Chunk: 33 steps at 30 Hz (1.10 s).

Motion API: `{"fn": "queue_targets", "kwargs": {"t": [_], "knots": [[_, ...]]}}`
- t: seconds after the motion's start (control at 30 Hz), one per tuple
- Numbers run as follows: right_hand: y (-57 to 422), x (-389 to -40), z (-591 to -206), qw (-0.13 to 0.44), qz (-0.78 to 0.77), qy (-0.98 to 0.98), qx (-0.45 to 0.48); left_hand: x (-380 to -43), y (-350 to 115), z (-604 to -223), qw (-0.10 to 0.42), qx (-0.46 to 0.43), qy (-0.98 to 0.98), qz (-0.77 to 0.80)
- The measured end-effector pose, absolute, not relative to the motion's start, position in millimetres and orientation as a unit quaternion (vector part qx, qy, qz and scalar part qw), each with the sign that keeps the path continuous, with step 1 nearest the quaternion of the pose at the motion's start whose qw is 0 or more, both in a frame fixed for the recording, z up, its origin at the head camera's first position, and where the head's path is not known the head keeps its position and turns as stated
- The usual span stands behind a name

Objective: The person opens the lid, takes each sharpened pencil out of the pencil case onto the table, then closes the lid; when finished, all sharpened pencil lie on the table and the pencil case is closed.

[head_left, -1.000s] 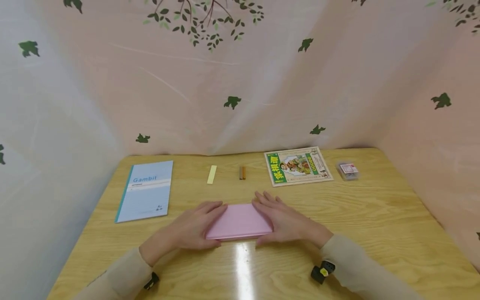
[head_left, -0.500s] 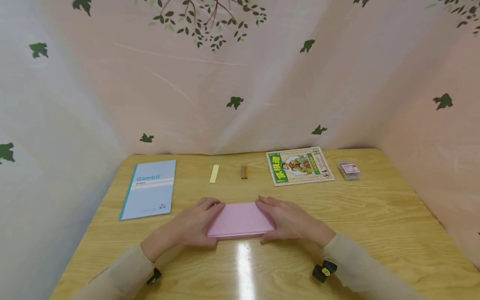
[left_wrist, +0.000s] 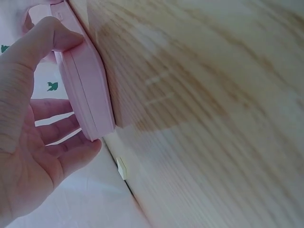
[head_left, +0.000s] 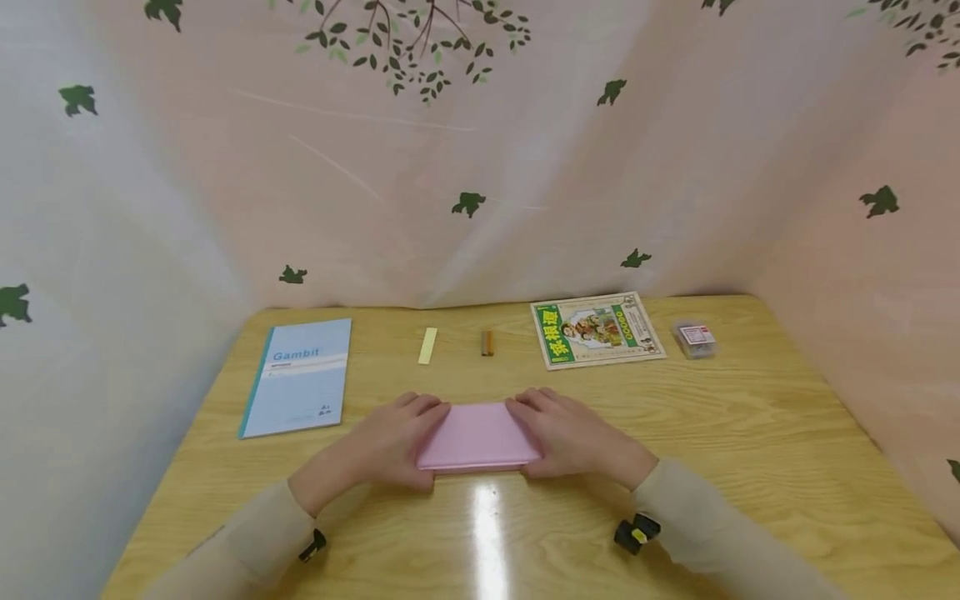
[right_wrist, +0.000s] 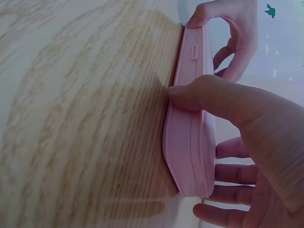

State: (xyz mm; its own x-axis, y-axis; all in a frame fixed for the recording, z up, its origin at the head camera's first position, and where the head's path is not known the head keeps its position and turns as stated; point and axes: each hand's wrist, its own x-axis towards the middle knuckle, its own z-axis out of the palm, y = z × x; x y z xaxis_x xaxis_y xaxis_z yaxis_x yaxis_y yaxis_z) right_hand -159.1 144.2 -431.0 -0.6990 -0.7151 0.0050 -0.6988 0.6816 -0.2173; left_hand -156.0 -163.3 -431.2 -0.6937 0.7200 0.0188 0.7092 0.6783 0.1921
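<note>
Right fingers [right_wrist: 236, 174] closer round pink case [head_left: 480, 436]

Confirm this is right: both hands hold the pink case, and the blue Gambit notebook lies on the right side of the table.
Not quite: the blue Gambit notebook lies on the left side of the table, not the right, as the head view shows. The rest is right: the left hand and the right hand hold the pink case.

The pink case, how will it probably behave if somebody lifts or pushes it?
The case is probably stiff: its walls look crisp and undented. It should slide rather than roll or tip, being wide, low and flat-sided. A seam suggests a hollow shell, perhaps light for its size.
</note>
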Motion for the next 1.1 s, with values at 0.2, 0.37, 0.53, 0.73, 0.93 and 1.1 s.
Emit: {"fn": "queue_targets", "kwargs": {"t": [0.2, 0.37, 0.53, 0.73, 0.93, 1.1], "knots": [[142.6, -160.9, -431.1, 0.037, -0.099, 0.92, -0.377, -157.5, -159.6, -431.3, 0.007, 0.407, 0.91, 0.075], [143.1, -163.5, -430.5, 0.032, -0.096, 0.92, -0.38, -158.6, -157.6, -428.6, 0.009, 0.413, 0.909, 0.057], [143.5, -164.1, -431.0, 0.028, -0.1, 0.916, -0.388, -157.5, -156.9, -427.7, 0.014, 0.414, 0.909, 0.046], [145.0, -165.8, -429.9, 0.045, -0.102, 0.914, -0.389, -155.5, -157.6, -428.5, 0.008, 0.415, 0.909, 0.045], [148.0, -168.1, -428.5, 0.069, -0.105, 0.914, -0.387, -155.7, -156.0, -427.6, 0.009, 0.412, 0.911, 0.039], [149.7, -169.8, -426.6, 0.077, -0.104, 0.911, -0.391, -155.8, -156.2, -426.7, 0.025, 0.408, 0.912, 0.048]]}}
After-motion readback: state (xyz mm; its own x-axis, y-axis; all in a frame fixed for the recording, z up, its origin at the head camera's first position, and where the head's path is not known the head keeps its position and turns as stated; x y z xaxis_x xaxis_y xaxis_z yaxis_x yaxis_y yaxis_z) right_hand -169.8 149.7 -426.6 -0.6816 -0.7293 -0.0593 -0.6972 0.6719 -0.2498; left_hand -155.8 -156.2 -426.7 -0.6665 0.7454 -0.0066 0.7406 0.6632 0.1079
